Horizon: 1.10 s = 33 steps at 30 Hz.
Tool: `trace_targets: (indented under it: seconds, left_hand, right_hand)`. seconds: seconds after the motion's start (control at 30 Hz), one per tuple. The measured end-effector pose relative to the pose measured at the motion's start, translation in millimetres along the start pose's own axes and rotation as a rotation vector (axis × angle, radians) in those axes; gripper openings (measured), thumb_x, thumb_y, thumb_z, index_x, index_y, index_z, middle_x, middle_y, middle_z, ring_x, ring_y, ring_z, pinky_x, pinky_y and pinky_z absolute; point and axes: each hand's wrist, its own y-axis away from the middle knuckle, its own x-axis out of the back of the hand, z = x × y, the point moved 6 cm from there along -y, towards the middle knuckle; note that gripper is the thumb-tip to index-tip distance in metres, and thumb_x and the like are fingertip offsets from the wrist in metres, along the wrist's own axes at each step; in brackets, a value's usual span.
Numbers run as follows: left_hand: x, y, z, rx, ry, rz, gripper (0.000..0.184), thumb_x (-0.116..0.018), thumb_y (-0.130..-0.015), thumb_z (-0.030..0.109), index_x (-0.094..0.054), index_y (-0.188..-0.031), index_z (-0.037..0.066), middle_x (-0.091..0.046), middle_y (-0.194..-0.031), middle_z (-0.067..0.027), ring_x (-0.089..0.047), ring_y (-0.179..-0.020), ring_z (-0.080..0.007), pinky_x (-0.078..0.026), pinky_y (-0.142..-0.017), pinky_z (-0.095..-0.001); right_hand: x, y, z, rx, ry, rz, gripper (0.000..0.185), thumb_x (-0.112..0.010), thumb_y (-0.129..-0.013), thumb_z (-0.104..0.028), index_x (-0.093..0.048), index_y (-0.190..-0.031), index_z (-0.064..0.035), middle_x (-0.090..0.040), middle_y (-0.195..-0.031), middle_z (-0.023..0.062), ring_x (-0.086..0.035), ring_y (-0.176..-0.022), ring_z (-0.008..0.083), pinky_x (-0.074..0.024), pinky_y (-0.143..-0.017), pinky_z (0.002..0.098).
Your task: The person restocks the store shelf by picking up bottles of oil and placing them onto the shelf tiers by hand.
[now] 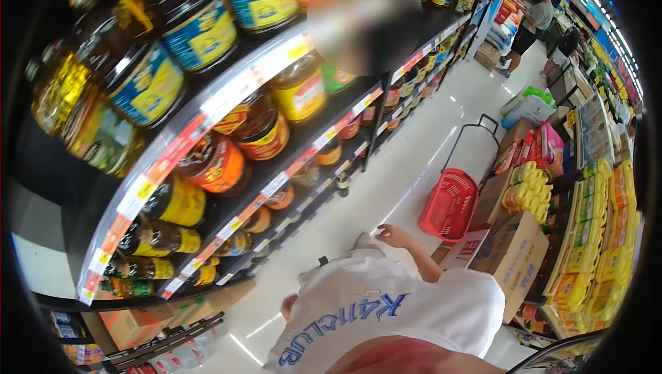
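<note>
My right hand [394,236] is low over the pale floor, in front of my white shirt [414,294] with blue lettering. Its fingers look loosely bent and apart, with nothing visible in them. To its right stands a red shopping basket [449,203] with a long dark handle [476,125]; hand and basket are apart. Only a small part of my left hand [288,305] shows at the left edge of the shirt, and its fingers are hidden. Bottles of oil [141,84] and jars with red labels [214,160] fill the shelves on the left.
Cardboard boxes [514,257] and stacked yellow bottles [579,257] line the right side. A small bottle [343,184] stands on the floor beside the shelf. Farther along the aisle, a person [531,22] stands near another person [562,50]. A round patch near the top is blurred.
</note>
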Motion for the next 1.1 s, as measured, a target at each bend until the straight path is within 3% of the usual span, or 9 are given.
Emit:
trace_targets:
  seconds: [0.07, 0.1, 0.17, 0.2, 0.33, 0.47, 0.67, 0.87, 1.1]
  left_hand:
    - [-67.3, -51.8, 139.8, -0.055, -0.425, -0.333, 0.038, -0.059, -0.097, 0.035, -0.073, -0.099, 0.001, -0.072, -0.089, -0.0133, -0.066, -0.088, -0.0276, -0.05, -0.08, -0.0398]
    - [-103.0, -102.3, 121.0, 0.054, -0.806, -0.59, 0.045, -0.062, -0.094, 0.042, -0.07, -0.114, 0.004, -0.072, -0.104, -0.0183, -0.066, -0.099, -0.0369, -0.049, -0.089, -0.0483]
    - [-152.7, -141.6, 223.6, -0.433, -0.943, -0.513, 0.062, -0.066, -0.088, 0.048, -0.055, -0.132, 0.006, -0.065, -0.121, -0.0202, -0.061, -0.115, -0.0397, -0.046, -0.099, -0.0521]
    - [-182.6, -152.8, 301.2, -0.327, -1.141, -0.581, 0.055, -0.07, -0.086, 0.045, -0.061, -0.121, 0.004, -0.064, -0.121, -0.0246, -0.061, -0.113, -0.042, -0.049, -0.093, -0.0493]
    - [-260.6, -170.7, 458.8, -0.751, -0.58, -0.167, 0.031, -0.066, -0.093, 0.016, -0.062, -0.119, 0.0, -0.068, -0.105, -0.0186, -0.068, -0.09, -0.0316, -0.054, -0.078, -0.0411]
    - [-337.6, -201.2, 421.9, -0.477, -0.286, -0.373, 0.025, -0.063, -0.098, 0.02, -0.065, -0.115, 0.001, -0.07, -0.091, -0.0088, -0.067, -0.079, -0.0163, -0.053, -0.072, -0.0308]
    - [-466.6, -211.7, 344.9, -0.185, -0.196, -0.66, 0.026, -0.067, -0.096, 0.02, -0.066, -0.115, 0.002, -0.073, -0.102, -0.0118, -0.07, -0.089, -0.0189, -0.055, -0.077, -0.0312]
    - [-626.6, -261.3, 420.4, -0.314, -0.201, -0.902, 0.031, -0.065, -0.096, 0.02, -0.064, -0.12, 0.001, -0.072, -0.108, -0.0143, -0.07, -0.097, -0.0208, -0.055, -0.083, -0.0332]
    - [-774.5, -287.8, 588.9, -0.495, -0.132, -1.068, 0.031, -0.062, -0.098, 0.013, -0.059, -0.125, -0.002, -0.069, -0.113, -0.014, -0.067, -0.103, -0.018, -0.053, -0.089, -0.0301]
  right_hand:
    - [37.2, -10.8, 50.6, -0.157, -0.068, 0.149, 0.059, -0.069, -0.087, -0.045, -0.062, -0.131, -0.0068, -0.073, -0.106, 0.0192, -0.068, -0.104, 0.0375, -0.0527, -0.092, 0.0425]
    - [59.7, -20.2, 66.8, -0.243, -0.069, 0.196, 0.057, -0.069, -0.088, -0.046, -0.063, -0.129, -0.0062, -0.073, -0.107, 0.0196, -0.067, -0.107, 0.037, -0.0521, -0.094, 0.0424]
    - [101.8, -41.3, 65.4, -0.181, 0.036, 0.31, 0.058, -0.07, -0.088, -0.044, -0.06, -0.132, -0.0066, -0.071, -0.111, 0.021, -0.068, -0.106, 0.0377, -0.0528, -0.092, 0.0433]
    - [120.4, -54.1, 52.9, -0.112, 0.032, 0.34, 0.058, -0.068, -0.089, -0.043, -0.06, -0.133, -0.0068, -0.071, -0.114, 0.0209, -0.068, -0.107, 0.0385, -0.0526, -0.093, 0.0444]
    - [183.8, -87.7, -32.4, 0.115, -0.097, 0.4, 0.054, -0.068, -0.092, -0.036, -0.058, -0.135, -0.0051, -0.069, -0.117, 0.0212, -0.069, -0.102, 0.0356, -0.0546, -0.089, 0.0427]
    - [192.4, -106.6, -65.6, 0.235, -0.356, 0.253, 0.042, -0.065, -0.095, -0.027, -0.06, -0.132, -0.0084, -0.071, -0.114, 0.0145, -0.071, -0.099, 0.0265, -0.055, -0.085, 0.0376]
    - [194.1, -132.9, 9.6, 0.169, -0.417, 0.237, 0.033, -0.066, -0.094, -0.015, -0.064, -0.124, -0.002, -0.074, -0.103, 0.0108, -0.071, -0.094, 0.0204, -0.0555, -0.084, 0.0335]
    - [311.5, -205.4, 144.3, 0.065, -0.74, 0.457, 0.022, -0.062, -0.097, -0.01, -0.067, -0.113, 0.0043, -0.073, -0.098, 0.0099, -0.07, -0.089, 0.0181, -0.0563, -0.081, 0.0313]
    - [527.6, -318.6, 140.9, 0.088, -0.705, 0.891, 0.024, -0.063, -0.094, -0.014, -0.068, -0.109, 0.0043, -0.074, -0.089, 0.0106, -0.07, -0.077, 0.0158, -0.055, -0.068, 0.0294]
